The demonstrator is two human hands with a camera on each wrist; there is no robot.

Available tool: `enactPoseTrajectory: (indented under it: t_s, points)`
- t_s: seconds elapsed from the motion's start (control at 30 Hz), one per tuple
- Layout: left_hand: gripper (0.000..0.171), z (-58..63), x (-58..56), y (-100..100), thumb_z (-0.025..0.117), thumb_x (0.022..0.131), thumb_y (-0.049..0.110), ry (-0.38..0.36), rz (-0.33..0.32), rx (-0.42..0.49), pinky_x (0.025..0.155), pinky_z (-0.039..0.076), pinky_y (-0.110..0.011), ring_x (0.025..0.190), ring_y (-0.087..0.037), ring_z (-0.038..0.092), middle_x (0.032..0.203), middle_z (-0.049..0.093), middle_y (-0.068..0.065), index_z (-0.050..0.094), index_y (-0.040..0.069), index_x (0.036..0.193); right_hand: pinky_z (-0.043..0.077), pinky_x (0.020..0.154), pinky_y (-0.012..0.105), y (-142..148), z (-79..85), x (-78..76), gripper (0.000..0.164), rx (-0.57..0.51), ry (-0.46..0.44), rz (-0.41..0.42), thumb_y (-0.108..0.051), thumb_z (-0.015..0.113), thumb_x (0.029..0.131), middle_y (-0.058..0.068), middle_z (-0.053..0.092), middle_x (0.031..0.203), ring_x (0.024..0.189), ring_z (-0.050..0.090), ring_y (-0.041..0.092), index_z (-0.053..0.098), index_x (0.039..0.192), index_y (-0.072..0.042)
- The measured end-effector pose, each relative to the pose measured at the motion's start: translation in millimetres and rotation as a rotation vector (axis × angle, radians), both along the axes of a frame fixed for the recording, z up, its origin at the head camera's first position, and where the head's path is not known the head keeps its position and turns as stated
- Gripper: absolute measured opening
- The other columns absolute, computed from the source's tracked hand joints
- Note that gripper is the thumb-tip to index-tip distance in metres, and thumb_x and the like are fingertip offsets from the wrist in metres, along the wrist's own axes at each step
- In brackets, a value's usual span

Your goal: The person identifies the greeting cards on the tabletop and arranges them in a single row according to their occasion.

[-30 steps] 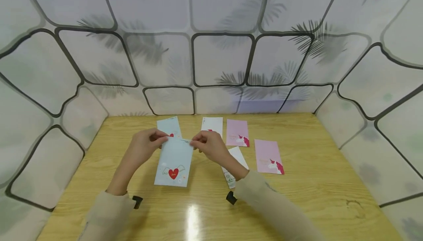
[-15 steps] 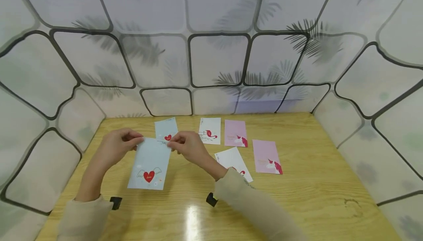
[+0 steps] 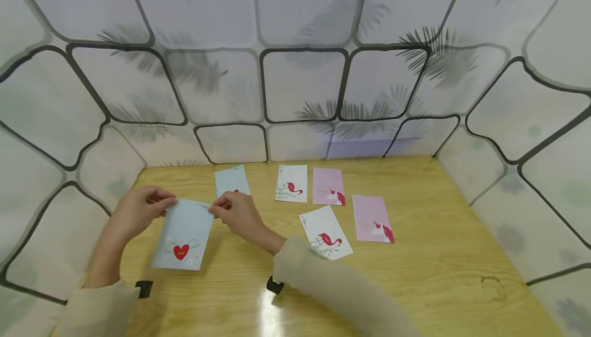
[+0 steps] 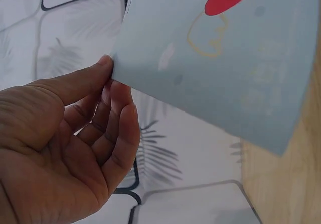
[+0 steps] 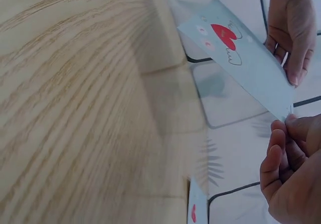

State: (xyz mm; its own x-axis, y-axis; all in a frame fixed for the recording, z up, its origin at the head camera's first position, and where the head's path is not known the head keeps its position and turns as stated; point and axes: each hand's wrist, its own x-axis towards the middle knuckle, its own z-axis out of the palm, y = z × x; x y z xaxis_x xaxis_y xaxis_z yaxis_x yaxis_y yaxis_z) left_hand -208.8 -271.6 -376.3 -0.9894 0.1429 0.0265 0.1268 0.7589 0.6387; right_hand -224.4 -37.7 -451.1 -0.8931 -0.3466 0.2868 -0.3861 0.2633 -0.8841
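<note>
A light blue card [image 3: 184, 232] with a red winged heart is held up by its two top corners over the left part of the table. My left hand [image 3: 138, 211] pinches the top left corner between thumb and fingers, as the left wrist view shows up close. At the top right corner my right hand [image 3: 240, 216] pinches the card in the same way. A second light blue card [image 3: 231, 179] lies behind on the table, its lower part covered by the right hand. In the right wrist view both hands hold the blue card [image 5: 246, 58] by one short edge.
Two white flamingo cards [image 3: 292, 175] and two pink unicorn cards [image 3: 328, 180] lie on the wooden table [image 3: 429, 275], right of my hands. A patterned cloth wall [image 3: 304, 85] rises behind the table and on both sides.
Both hands have carried the light blue card leftward, away from the card behind it. The right arm has moved off the nearer flamingo card, which now shows whole.
</note>
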Motion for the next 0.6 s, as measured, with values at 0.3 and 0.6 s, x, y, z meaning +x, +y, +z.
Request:
enactPoseTrajectory:
  t_s: [0.3, 0.6]
  points:
    - [0.027, -21.0, -7.7, -21, 0.066, 0.103, 0.018, -0.072, 0.034, -0.011, 0.066, 0.057, -0.035, 0.078, -0.021, 0.067, 0.097, 0.071, -0.018, 0.071, -0.008, 0.109, 0.047, 0.051, 0.016, -24, -17.0, -5.4, 0.008, 0.049, -0.049, -0.036, -0.011, 0.074, 0.097, 0.004, 0.073, 0.077, 0.057, 0.059, -0.001, 0.074, 0.094, -0.003]
    - [0.031, -50.9, -19.2, -33, 0.065, 0.104, 0.023, -0.134, 0.049, -0.055, 0.064, 0.053, -0.033, 0.08, -0.022, 0.066, 0.096, 0.071, -0.015, 0.069, -0.007, 0.111, 0.047, 0.06, 0.012, -37, -40.7, -9.5, 0.005, 0.143, -0.07, -0.055, -0.009, 0.074, 0.096, -0.003, 0.072, 0.081, 0.065, 0.057, -0.005, 0.075, 0.096, -0.004]
